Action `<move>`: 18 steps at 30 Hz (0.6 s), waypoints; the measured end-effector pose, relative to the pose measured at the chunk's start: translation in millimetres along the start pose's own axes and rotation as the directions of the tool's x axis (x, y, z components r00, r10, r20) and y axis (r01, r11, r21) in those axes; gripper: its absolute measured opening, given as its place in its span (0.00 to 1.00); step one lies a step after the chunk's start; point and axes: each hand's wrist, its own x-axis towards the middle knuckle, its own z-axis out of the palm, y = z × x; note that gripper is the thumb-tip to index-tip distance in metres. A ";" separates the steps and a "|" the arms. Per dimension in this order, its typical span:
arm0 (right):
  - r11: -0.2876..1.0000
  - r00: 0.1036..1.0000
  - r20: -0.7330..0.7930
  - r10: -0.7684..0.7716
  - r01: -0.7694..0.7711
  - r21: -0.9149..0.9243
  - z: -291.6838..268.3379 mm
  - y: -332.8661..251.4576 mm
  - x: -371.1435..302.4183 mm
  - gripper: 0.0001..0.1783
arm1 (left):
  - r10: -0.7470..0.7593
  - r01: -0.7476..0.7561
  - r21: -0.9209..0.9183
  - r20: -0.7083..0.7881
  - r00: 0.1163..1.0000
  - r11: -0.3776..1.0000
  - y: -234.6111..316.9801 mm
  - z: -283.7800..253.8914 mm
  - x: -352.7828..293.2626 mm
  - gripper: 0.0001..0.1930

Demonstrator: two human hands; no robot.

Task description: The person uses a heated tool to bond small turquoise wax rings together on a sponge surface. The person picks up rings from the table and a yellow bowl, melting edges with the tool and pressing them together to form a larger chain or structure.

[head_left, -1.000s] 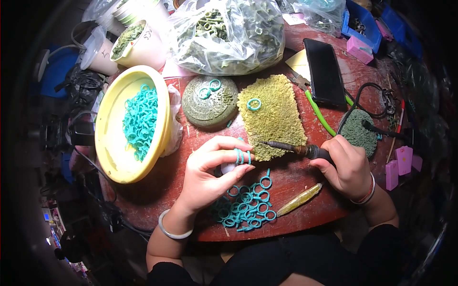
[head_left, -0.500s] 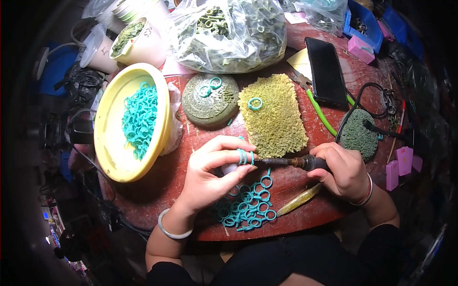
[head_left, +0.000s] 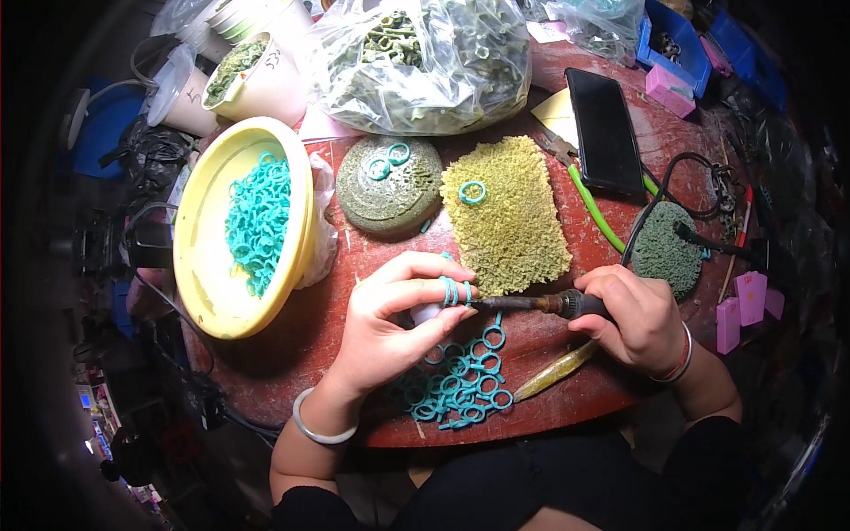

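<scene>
My left hand (head_left: 390, 305) is closed, its thumb and fingertips pinching a small teal ring (head_left: 468, 292). More teal rings sit around its fingers, and a pale rounded thing shows partly beneath them. My right hand (head_left: 636, 320) grips the dark handle of a soldering iron (head_left: 531, 303), which lies level and points left. The iron's tip meets the ring at my left fingertips; exact contact is too small to tell. Below my hands, a pile of teal rings with short stems (head_left: 465, 382) lies near the table edge, beside a yellowish tapered stick (head_left: 558, 370).
A yellow basin (head_left: 199, 239) of teal rings stands left. Beyond my hands are a round grey-green block (head_left: 390, 203) and a yellow rough pad (head_left: 509, 230), both bearing rings. A clear bag (head_left: 425, 106), black phone (head_left: 606, 133), green-handled pliers (head_left: 598, 212) and green round pad (head_left: 668, 252) surround them.
</scene>
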 end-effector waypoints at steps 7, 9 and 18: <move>0.989 0.993 -0.005 0.115 -0.115 -0.090 -8.8 0.0 2.3 0.18 | -0.015 0.015 -0.043 -0.017 1.000 0.999 1.3 0.3 -0.6 0.12; 0.979 0.991 -0.035 0.128 -0.132 -0.158 -3.1 1.2 0.7 0.17 | 0.012 -0.013 -0.033 -0.015 1.000 0.999 1.2 -0.7 0.0 0.12; 0.979 0.991 -0.033 0.132 -0.136 -0.149 -3.4 1.3 0.5 0.17 | 0.121 -0.120 0.075 -0.001 0.993 0.990 1.2 -4.0 2.4 0.14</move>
